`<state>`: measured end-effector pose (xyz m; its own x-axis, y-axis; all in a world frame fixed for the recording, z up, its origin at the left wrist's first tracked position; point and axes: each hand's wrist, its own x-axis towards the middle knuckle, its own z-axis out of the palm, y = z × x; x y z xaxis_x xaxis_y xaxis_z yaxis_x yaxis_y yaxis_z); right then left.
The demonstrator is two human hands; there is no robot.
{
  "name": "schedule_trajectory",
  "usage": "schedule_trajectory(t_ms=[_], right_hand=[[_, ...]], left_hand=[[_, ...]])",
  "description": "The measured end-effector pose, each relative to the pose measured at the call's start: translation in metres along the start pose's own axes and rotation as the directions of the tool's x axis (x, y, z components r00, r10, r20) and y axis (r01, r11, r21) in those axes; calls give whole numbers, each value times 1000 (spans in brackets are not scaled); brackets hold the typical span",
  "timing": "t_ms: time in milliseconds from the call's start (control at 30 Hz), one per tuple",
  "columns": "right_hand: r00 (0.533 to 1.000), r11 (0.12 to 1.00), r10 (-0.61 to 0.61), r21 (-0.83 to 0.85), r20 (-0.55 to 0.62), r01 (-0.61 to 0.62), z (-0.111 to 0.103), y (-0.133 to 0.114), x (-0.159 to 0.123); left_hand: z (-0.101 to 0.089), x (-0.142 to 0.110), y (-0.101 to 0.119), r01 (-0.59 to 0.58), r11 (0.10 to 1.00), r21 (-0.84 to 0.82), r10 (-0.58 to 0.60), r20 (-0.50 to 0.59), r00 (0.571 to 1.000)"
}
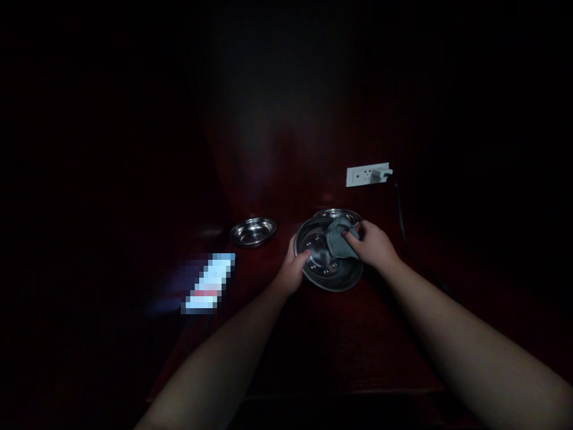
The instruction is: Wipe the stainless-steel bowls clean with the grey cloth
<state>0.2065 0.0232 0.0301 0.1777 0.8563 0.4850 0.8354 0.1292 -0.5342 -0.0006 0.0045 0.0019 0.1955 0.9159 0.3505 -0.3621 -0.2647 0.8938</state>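
My left hand (293, 270) grips the left rim of a round steel plate (323, 267), tilted up toward me, thumb on its inner face. My right hand (373, 243) is closed on a grey cloth (338, 239) and presses it against the plate's upper right part. Behind this plate, the rim of another steel dish (338, 213) shows on the dark red wooden table (340, 340).
A small steel bowl (253, 231) sits to the left on the table. A lit, blurred phone screen (209, 283) lies further left. On the wall behind is a white socket (367, 175) with a plug and a dark cable (400, 215) hanging down. The room is very dark.
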Motion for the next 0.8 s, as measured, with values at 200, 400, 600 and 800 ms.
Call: schedule_trajectory(t_ms=[200,400,600,800], right_hand=[[983,996,50,-78,178,-37,7,-6,-5],[987,997,6,71,159,-18,10,-6,-8],[981,999,-9,38,191,2,3,-5,-6],[971,995,-18,95,238,-5,5,-4,-4]], left_hand=[[-3,2,-4,3,1000,27,-3,17,1000],[-5,6,-1,58,998,-19,-59,-17,998],[-9,3,1,174,983,-59,-168,97,981],[-8,-3,4,210,973,-94,-198,120,973]])
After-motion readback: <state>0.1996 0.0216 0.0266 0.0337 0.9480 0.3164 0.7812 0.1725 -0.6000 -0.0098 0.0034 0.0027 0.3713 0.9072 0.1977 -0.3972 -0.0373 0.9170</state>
